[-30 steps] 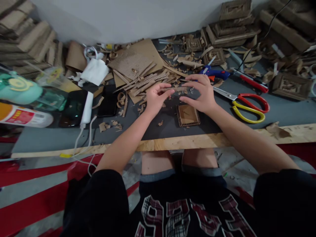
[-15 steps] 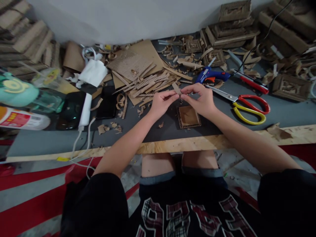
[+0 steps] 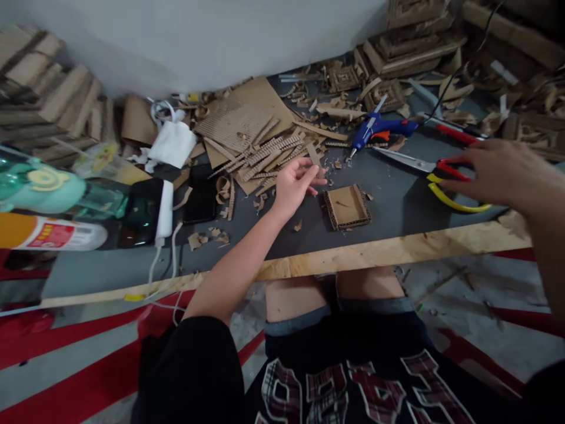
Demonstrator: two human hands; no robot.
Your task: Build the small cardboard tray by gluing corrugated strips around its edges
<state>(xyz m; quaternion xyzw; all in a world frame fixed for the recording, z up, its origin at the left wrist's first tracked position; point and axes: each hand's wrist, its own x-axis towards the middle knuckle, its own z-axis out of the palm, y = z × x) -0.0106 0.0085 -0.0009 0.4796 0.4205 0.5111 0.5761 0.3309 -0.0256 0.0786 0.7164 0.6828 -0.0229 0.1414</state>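
Observation:
My left hand [image 3: 295, 184] pinches a short flat strip of cardboard [image 3: 314, 155], which sticks up from between thumb and fingers. Just right of that hand, a small square cardboard tray [image 3: 346, 207] with low corrugated walls lies on the grey tabletop. My right hand [image 3: 507, 175], somewhat blurred, is over the handles of the scissors [image 3: 412, 160], one red and one yellow. Its thumb and fingers are apart around the red handle; whether they touch it I cannot tell. The scissors' blades point left, toward the blue glue gun [image 3: 369, 131].
Corrugated strips [image 3: 274, 151] and cardboard sheets [image 3: 260, 97] are heaped behind my left hand. Phones [image 3: 199, 197], a white cable [image 3: 173, 250] and bottles [image 3: 62, 232] stand or lie at left. Stacked cardboard pieces [image 3: 415, 50] and a red-handled cutter [image 3: 457, 133] are at right. A wooden strip [image 3: 366, 252] edges the table.
My right hand has let go of the cardboard strip and moved right to the scissors' handles. My left hand still holds the strip. The view has shifted slightly.

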